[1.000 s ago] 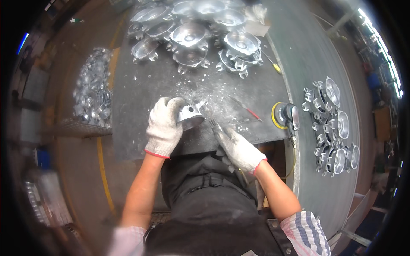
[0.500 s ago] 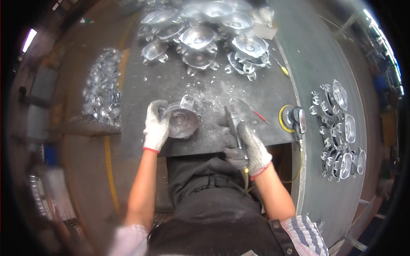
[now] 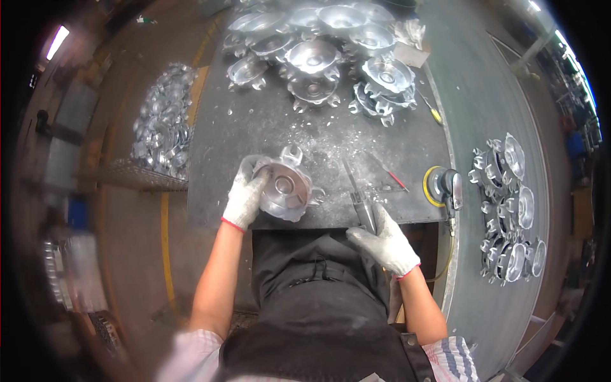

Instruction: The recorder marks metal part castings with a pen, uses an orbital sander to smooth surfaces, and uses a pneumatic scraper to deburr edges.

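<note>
My left hand (image 3: 245,196), in a white glove, grips the rim of a round, bowl-shaped metal casting (image 3: 286,194) with forked lugs. The casting is tilted over the near edge area of the dark worktable, its hollow turned up toward me. Right of it, my right hand (image 3: 389,247), also gloved, is closed round a slim air file (image 3: 361,210), thumb on one side and fingers on the other. The file's long thin blade points away from me, over the tabletop, apart from the casting. My right fingertips are partly hidden behind the tool.
Stacked castings (image 3: 313,60) fill the table's far side. A red-handled pointed tool (image 3: 396,178) and a disc sander (image 3: 442,186) lie to the right; a yellow-handled tool (image 3: 435,114) is farther back. More castings (image 3: 509,210) rest on the right-hand surface. A mesh bin (image 3: 159,137) holds small metal parts at left.
My left hand has turned the casting, so its lugs show more. The air file has come a little nearer to me with my right hand. The whole view has shifted slightly.
</note>
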The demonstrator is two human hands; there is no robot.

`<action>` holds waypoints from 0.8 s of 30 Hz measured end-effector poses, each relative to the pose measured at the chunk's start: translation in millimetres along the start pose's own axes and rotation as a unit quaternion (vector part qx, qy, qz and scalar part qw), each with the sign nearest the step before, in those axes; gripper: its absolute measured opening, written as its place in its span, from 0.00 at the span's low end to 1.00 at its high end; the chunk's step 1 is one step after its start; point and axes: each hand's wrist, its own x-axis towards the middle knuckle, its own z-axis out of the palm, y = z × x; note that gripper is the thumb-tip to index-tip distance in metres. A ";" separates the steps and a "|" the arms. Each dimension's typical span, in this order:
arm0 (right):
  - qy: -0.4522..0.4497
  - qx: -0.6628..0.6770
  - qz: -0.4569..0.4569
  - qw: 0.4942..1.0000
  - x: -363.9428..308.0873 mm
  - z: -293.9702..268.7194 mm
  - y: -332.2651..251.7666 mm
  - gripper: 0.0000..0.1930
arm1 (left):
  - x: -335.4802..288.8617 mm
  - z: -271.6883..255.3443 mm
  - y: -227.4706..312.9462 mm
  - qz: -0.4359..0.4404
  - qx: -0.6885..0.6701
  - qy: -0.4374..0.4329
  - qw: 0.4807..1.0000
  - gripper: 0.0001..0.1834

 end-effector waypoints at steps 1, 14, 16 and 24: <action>0.063 -0.156 -0.060 0.984 0.7 0.7 2.2 0.33 | -0.4 -0.3 4.5 0.079 0.158 0.007 0.984 0.15; 0.016 -0.281 -0.140 0.949 0.3 19.1 1.0 0.30 | 20.0 -13.0 22.1 0.326 0.304 -0.094 0.890 0.17; -0.017 -0.285 -0.180 0.941 6.3 27.6 3.7 0.26 | 20.2 -15.2 19.9 0.311 0.294 -0.090 0.899 0.16; -0.043 -0.292 -0.179 0.939 25.4 41.8 -4.0 0.25 | 18.2 -21.4 9.4 0.291 0.270 -0.064 0.915 0.14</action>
